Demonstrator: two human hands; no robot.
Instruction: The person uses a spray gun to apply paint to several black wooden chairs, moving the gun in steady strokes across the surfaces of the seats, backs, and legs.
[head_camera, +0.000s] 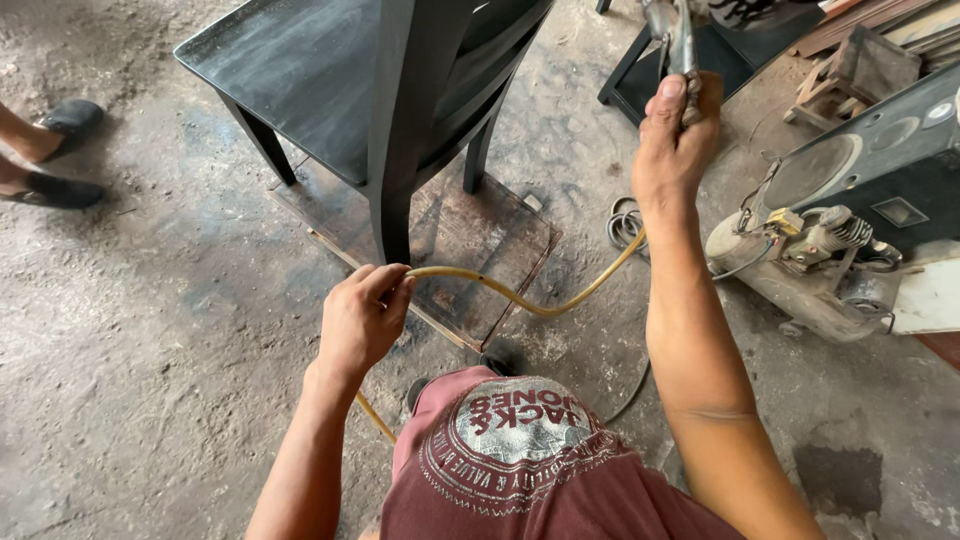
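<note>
I see the left hand (362, 318) closed around a yellow hose (530, 300), pinching it near the rear leg of a black chair (400, 100). The hose runs right in a sagging curve and passes behind the right forearm. The right hand (675, 140) is raised, fingers wrapped tight on a metal spray gun (677, 40), thumb up along its body; its nozzle is cut off by the frame edge, I think. The chair stands on a stained board (480, 240). A compressor (800, 270) sits to the right on the concrete floor (140, 380).
</note>
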